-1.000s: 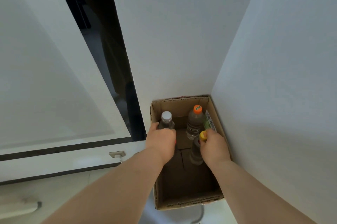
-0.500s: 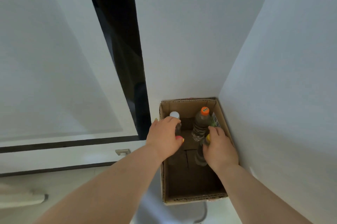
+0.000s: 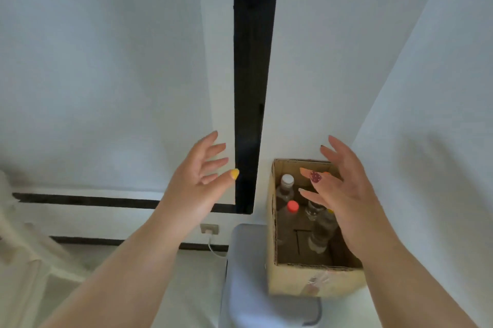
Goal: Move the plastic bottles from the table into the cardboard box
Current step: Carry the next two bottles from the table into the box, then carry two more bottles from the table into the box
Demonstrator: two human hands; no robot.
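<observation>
Hands empty, left hand and right hand with fingers spread above the cardboard box; bottles stand inside, so next probably means fetching another.

White walls meet in a corner at the right, the side wall running toward the viewer in soft, even daylight. A tall black vertical gap splits the white panels, and a white sliding panel fills the left. Two dark horizontal strips run low along it. A wall socket with a white cable sits beneath them. A grey rounded stool stands below, and pale blurred furniture shows at far left.
</observation>
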